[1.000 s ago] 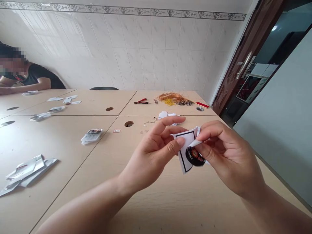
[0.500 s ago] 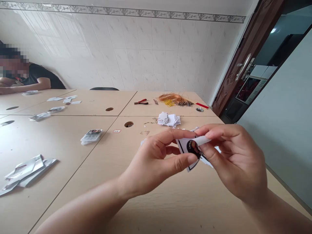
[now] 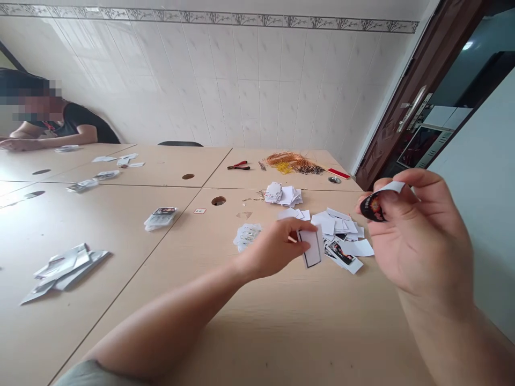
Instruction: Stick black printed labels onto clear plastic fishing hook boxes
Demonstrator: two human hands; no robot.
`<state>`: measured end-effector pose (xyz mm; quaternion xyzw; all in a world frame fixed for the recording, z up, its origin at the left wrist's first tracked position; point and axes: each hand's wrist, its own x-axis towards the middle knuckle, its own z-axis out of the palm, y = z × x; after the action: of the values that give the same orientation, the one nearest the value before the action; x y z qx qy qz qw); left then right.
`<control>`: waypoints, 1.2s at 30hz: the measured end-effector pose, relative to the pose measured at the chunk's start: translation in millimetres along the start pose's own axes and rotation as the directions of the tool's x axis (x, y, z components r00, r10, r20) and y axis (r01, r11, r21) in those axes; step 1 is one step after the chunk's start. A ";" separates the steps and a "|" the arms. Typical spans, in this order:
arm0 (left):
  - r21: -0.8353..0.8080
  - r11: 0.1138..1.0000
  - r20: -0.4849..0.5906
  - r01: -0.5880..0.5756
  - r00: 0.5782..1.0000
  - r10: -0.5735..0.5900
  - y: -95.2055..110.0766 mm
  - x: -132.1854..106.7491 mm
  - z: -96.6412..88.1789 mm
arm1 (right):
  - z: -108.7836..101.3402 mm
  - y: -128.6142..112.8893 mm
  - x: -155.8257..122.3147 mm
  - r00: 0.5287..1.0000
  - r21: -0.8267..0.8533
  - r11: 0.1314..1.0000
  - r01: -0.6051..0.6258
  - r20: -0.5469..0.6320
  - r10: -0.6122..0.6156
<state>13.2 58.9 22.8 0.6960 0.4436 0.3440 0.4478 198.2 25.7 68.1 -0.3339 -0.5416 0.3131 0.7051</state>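
Head camera looks forward and down across a pale wood-grain table (image 3: 306, 332) made of joined sections. At far left sits one co-worker (image 3: 78, 123), a forearm resting on the table edge beside a few small packets. Nearer, one loose heap of about four silvery foil packets (image 3: 66, 268) lies on the table, then one stack of plastic-wrapped printed cards (image 3: 160, 218) and one small pile of patterned cards (image 3: 247, 236). The left hand (image 3: 273, 249) reaches in from the lower left, its fingers (image 3: 298, 237) closed in a pinch on one white card with a black border (image 3: 313, 252), held almost upright just left of a loose pile of white paper pieces (image 3: 340, 228). Beyond, one stack of white cards (image 3: 280, 194) sits on the table, and farther still lie one pair of red-handled pliers (image 3: 238, 165) and one tangled bundle of copper wire (image 3: 293, 162). At right, the right hand (image 3: 422, 236) is raised clear of the table, its thumb and fingers pressed together on one round black printed sticker (image 3: 372, 208), with a curl of white backing (image 3: 392, 186) at its top edge. One brown door (image 3: 438, 69) stands beyond it.
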 end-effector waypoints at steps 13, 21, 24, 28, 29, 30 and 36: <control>0.282 0.954 -0.047 0.101 0.995 -0.091 -37.0 91.2 8.0 | 1.5 -10.3 5.6 0.994 0.043 0.996 -0.079 -0.066 0.082; 0.425 0.886 -0.032 0.186 0.981 -0.190 -56.0 112.2 14.3 | -2.2 -7.5 8.5 1.000 0.085 0.996 0.004 -0.030 -0.002; 0.420 0.867 -0.054 0.268 0.961 -0.271 -57.5 122.7 10.3 | -4.4 -4.7 11.2 0.998 0.155 0.986 0.059 -0.040 -0.054; 0.414 0.856 -0.098 0.308 0.951 -0.294 -52.2 132.7 -0.4 | -4.4 -5.2 13.9 0.997 0.199 0.979 0.051 -0.066 -0.038; 0.422 0.853 -0.108 0.308 0.951 -0.290 -50.0 134.0 -2.8 | -4.3 -5.6 14.6 0.997 0.205 0.977 0.052 -0.063 -0.040; 0.435 0.847 -0.111 0.306 0.952 -0.287 -47.9 134.8 -4.4 | -4.4 -5.9 15.3 0.997 0.210 0.976 0.054 -0.058 -0.043; 0.588 0.785 -0.021 0.195 0.974 -0.226 -46.3 130.1 7.1 | -11.4 -7.5 20.7 0.997 0.191 0.979 0.069 -0.049 -0.061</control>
<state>53.3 186.6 -12.2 0.7545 0.5914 0.1204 0.2577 214.4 36.4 83.4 -0.2531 -0.5042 0.3336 0.7553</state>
